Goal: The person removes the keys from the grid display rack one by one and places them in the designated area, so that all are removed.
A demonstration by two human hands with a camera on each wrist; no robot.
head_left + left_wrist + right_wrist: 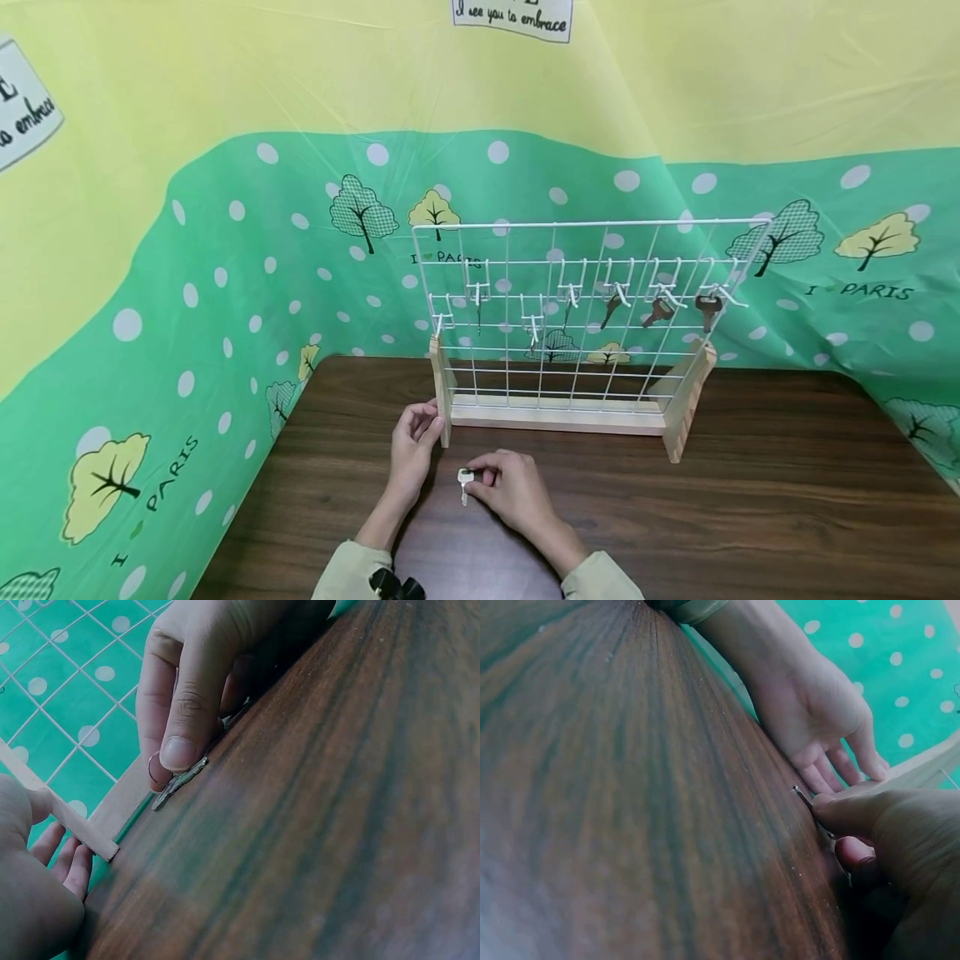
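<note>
A small silver key (pixel 464 487) with a thin ring (pixel 152 761) is pinched between thumb and fingers of my right hand (pixel 513 492), low over the table in front of the rack. My left hand (pixel 412 446) holds the left wooden leg (pixel 442 396) of the white wire grid rack (pixel 555 379). In the left wrist view, fingers of the left hand (pixel 34 877) lie behind that leg. The right wrist view shows the key (pixel 802 796) nearly edge-on, partly hidden by the right thumb.
White hooks (pixel 533 321) hang on the grid at two heights. Brownish keys (pixel 708 312) hang on the right-hand hooks; thinner hanging shapes further left are hard to make out. Behind the dark wooden table (pixel 787 500) hangs a green and yellow patterned cloth (pixel 225 333).
</note>
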